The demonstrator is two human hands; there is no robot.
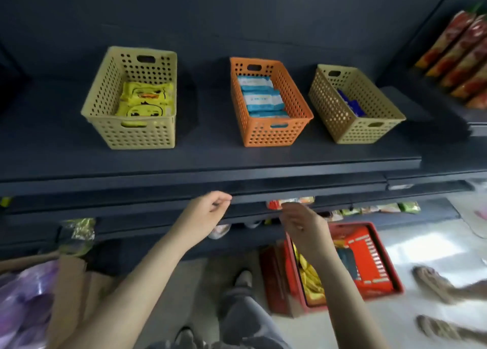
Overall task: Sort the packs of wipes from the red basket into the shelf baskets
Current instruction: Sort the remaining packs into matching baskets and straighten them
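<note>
yellow basket (142, 138) holding duck-print packs (145, 101) is set above-left of the left fingers | left hand (208, 210) loosely curled, nothing held | orange basket (271, 135) with blue-white packs (261, 98) above both hands | right hand (300, 225) relaxed (blurred), nothing gripped | red basket (369, 259) with yellow packs (311, 277) just below its fingers | tan basket (355, 132) with dark blue pack (350, 105) above-right
</note>
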